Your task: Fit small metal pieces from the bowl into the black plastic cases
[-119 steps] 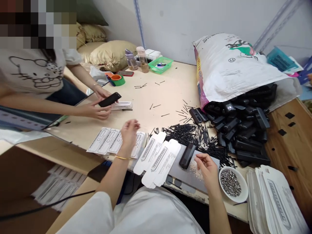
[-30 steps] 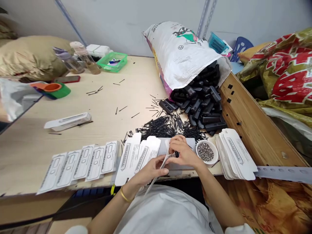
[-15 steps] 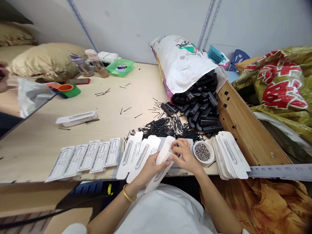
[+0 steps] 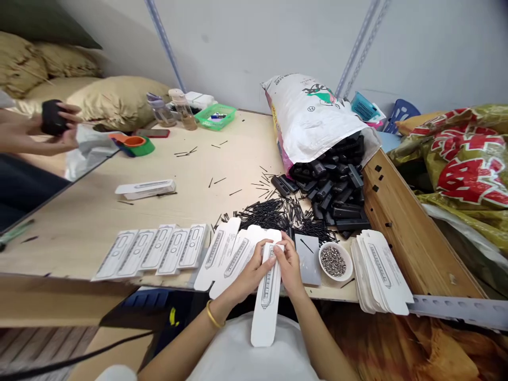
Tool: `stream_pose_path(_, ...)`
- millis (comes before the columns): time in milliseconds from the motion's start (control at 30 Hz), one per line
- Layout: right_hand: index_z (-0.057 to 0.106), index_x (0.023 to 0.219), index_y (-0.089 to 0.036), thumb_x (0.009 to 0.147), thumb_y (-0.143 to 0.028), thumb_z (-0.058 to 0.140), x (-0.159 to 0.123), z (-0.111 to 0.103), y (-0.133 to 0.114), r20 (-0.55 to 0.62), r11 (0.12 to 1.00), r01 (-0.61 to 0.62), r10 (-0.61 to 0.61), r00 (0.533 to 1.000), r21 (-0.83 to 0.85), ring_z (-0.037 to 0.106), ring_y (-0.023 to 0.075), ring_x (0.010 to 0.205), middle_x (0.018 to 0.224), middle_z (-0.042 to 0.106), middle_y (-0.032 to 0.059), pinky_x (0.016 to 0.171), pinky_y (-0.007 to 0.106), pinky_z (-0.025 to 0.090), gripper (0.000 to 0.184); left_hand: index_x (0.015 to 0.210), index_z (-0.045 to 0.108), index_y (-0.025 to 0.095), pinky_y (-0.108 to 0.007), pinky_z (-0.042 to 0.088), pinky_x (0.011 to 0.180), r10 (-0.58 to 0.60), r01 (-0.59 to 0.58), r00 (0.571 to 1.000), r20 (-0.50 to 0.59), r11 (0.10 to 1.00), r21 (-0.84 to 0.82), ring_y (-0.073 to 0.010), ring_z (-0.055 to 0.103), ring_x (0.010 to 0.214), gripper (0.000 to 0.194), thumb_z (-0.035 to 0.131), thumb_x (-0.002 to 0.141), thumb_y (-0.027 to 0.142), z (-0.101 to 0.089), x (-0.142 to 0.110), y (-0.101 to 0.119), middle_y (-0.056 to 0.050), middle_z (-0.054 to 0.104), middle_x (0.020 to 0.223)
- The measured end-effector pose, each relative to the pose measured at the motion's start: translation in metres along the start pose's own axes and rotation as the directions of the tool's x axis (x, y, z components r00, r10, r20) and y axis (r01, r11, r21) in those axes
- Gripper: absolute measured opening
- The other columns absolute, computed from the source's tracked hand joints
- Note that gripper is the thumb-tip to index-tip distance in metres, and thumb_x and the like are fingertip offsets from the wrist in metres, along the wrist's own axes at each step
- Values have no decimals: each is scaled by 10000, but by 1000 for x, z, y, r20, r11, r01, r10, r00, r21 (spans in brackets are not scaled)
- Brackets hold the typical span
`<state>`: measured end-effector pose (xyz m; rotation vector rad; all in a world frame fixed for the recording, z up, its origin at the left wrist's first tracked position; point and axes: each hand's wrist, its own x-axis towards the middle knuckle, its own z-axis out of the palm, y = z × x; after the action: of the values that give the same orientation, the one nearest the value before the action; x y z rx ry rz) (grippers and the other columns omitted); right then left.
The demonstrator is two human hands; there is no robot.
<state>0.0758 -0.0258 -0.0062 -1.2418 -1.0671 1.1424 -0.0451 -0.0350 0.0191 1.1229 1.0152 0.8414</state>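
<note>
Both my hands hold a slim white printed carton upright in front of my shirt, its long flap hanging down toward me. My left hand grips its left side, thumb on the printed face. My right hand closes on the right upper edge, its thumb near the left one. Just left lie two flat unfolded cartons. Beyond my hands spreads a heap of thin black sticks. To the right of my right hand are a grey pad and a white bowl of small metal pieces.
Several printed cartons line the front edge at left; a stack of flat cartons sits at right. A white sack spills black plastic parts. A wooden board borders the right. At far left, another person's hands hold a black object.
The carton has turned more upright, with its printed face toward me. My right hand has moved down from its top to its right side. The view has shifted left, showing the other person's hands.
</note>
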Motion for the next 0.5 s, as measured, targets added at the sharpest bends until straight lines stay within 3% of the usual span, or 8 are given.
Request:
stream_pose_path(167,535,932,-219,767,-413,663,17,5,-2,16,971,-41,38,999,234,553,142,834,880,571,5,790,274,455,285,1463,-81,239,-454,396,1036,-117,107,992,-37,974,-197,-261,529,1210,950,564,829,532,-5,10,-4,-164,473,1374)
stream_pose_path(300,494,723,-187,712,-483,696,35,8,-4,96,931,-210,189,977,300,454,91,604,673,492,-39,593,214,403,359,1495,-50,189,-443,303,1109,-43,44,998,-51,999,20,-265,476,1269,956,570,834,491,-6,13,-8,-175,466,1389)
stream_pose_path(400,508,747,-187,648,-517,726,40,7,-1,108,895,-318,299,948,313,447,90,562,654,501,-45,542,211,387,408,1503,-81,178,-433,273,1123,11,-1,997,-76,991,136,-258,446,1299,983,577,832,465,-8,16,-10,-175,458,1403)
stream_pose_path(500,567,785,-173,744,-552,628,31,6,5,83,939,-239,225,971,246,526,123,670,748,583,3,632,238,439,385,1488,-160,159,-441,377,1040,-23,30,997,-73,995,91,-237,579,1129,1009,552,847,476,-13,23,-12,-160,583,1257)
